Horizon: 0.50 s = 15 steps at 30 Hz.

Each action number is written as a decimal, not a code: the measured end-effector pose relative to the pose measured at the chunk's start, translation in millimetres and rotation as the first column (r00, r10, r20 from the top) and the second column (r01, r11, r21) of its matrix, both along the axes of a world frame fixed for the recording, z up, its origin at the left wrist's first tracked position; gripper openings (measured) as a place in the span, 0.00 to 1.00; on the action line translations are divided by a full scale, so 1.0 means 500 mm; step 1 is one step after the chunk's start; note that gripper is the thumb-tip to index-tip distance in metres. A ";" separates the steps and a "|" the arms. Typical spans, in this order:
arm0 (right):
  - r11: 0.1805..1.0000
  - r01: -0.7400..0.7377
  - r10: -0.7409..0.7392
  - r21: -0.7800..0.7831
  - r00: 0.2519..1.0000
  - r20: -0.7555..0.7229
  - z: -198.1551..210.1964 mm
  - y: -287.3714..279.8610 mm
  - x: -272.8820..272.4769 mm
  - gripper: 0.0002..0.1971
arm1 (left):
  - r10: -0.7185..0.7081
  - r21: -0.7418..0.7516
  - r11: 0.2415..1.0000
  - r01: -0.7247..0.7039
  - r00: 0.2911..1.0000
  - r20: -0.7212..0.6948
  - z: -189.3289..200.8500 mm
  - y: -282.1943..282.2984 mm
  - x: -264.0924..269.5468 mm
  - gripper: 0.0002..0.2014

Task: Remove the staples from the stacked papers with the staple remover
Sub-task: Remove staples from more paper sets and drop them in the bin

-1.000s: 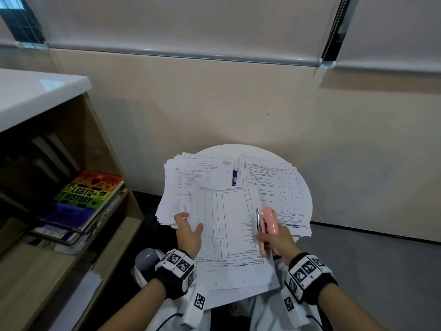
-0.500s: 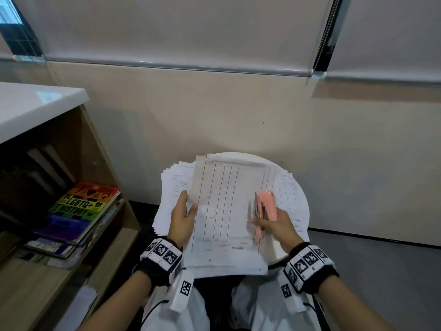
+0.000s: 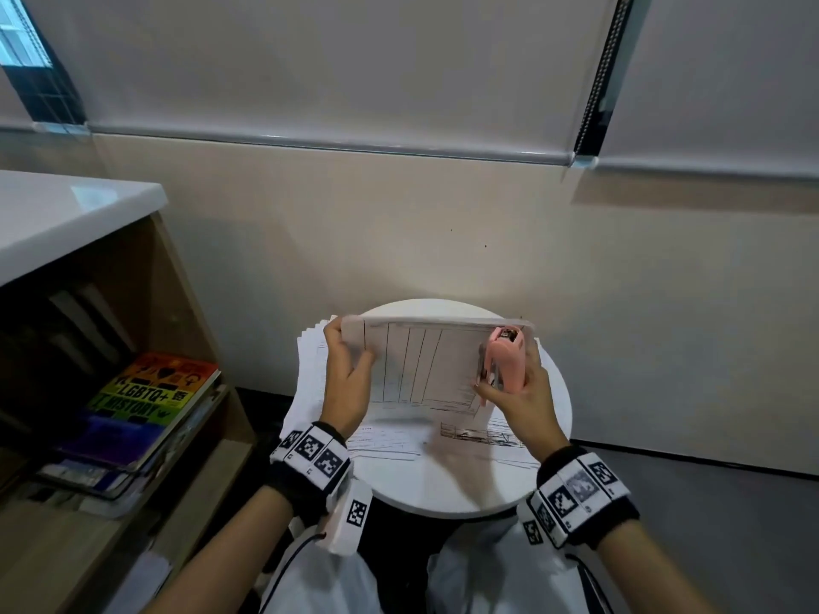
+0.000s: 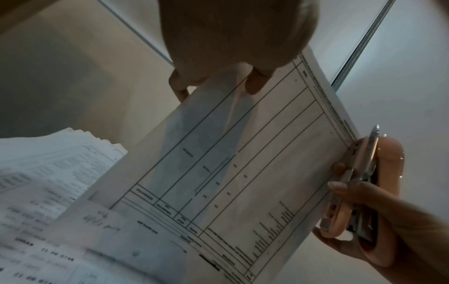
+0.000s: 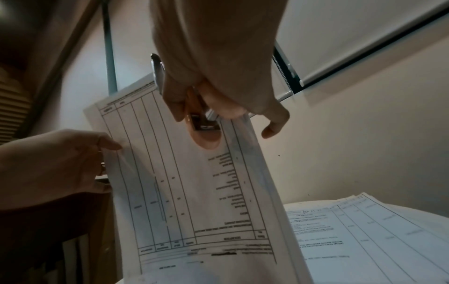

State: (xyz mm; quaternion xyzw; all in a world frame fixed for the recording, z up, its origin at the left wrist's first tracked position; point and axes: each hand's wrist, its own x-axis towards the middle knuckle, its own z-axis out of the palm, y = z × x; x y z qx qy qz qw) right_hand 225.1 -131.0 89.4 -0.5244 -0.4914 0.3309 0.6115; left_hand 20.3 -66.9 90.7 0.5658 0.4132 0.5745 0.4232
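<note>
A stapled set of printed papers (image 3: 425, 365) stands nearly upright above the round white table (image 3: 443, 489), its top edge tipped away from me. My left hand (image 3: 348, 370) pinches its left edge, thumb in front, fingers behind (image 4: 253, 82). My right hand (image 3: 516, 392) grips the pink staple remover (image 3: 503, 361) against the set's right edge, together with that edge. The remover's metal jaw (image 4: 371, 140) points up by the top right corner. In the right wrist view the papers (image 5: 194, 182) hang below the remover (image 5: 206, 138).
More paper stacks lie on the table: one to the left (image 3: 310, 365), one under the raised set at the right (image 3: 483, 436). A wooden shelf with books (image 3: 150, 396) stands at my left. A beige wall (image 3: 399, 241) rises right behind the table.
Both hands have lifted the paper set off my lap, swung it up over the table and tilted it upright. The staple remover came along in my right hand.
</note>
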 end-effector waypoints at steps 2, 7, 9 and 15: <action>1.000 0.004 -0.004 -0.005 1.000 -0.007 -0.002 0.008 0.004 0.41 | -0.028 -0.031 0.999 0.029 0.999 0.028 0.003 0.011 0.008 0.19; 0.998 -0.013 0.014 -0.061 1.000 0.023 -0.003 0.032 0.011 0.27 | -0.084 -0.020 0.996 0.083 0.992 -0.097 0.016 0.034 0.022 0.10; 0.999 0.003 -0.002 -0.048 1.000 0.021 0.006 0.037 0.006 0.25 | -0.079 0.030 0.996 0.084 0.986 -0.149 0.019 0.042 0.029 0.07; 0.999 0.018 -0.017 -0.049 1.000 0.013 0.001 0.044 0.011 0.24 | -0.067 0.054 0.996 0.075 0.989 -0.131 0.003 0.050 0.028 0.10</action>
